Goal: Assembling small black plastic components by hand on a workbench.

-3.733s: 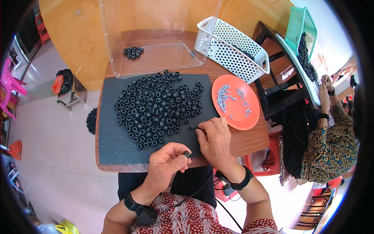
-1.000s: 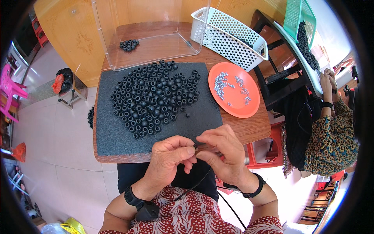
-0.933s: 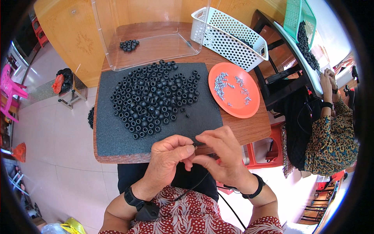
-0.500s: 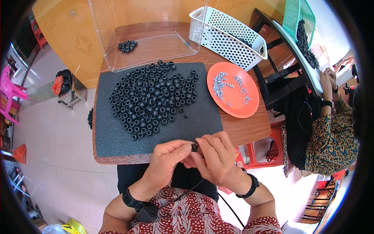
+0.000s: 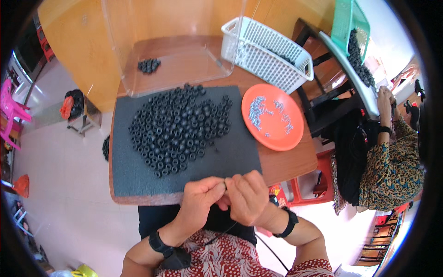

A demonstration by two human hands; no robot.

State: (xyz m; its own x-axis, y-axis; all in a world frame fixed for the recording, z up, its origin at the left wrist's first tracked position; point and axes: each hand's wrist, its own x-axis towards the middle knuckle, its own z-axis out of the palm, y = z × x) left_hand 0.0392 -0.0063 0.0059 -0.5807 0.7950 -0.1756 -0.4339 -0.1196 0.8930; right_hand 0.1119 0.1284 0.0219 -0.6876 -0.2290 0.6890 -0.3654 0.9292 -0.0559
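Note:
Just off the table's near edge, my left hand point(image 5: 201, 197) and my right hand point(image 5: 248, 197) meet with their fingers closed in pinches. The small black round piece seen between the fingertips a moment ago is now covered by my thumbs and fingers. Beyond them, a heap of black ring-shaped pieces point(image 5: 175, 127) with open centres spreads over a dark grey mat point(image 5: 230, 164). To the right of the mat, an orange plate point(image 5: 277, 141) holds small silvery bits point(image 5: 257, 111) in loose clusters.
On the brown table point(image 5: 295, 159) stands a clear plastic bin point(image 5: 180, 82) with a few black pieces point(image 5: 149, 66) inside. A white perforated basket point(image 5: 258, 57) sits behind the plate. At the far right, a co-worker's hand point(image 5: 385, 101) rests by a table with a green basket point(image 5: 344, 27).
The view has tilted, so the table and its things appear slightly lower. My right fingers have curled in closer against my left ones, hiding the black piece that showed between them.

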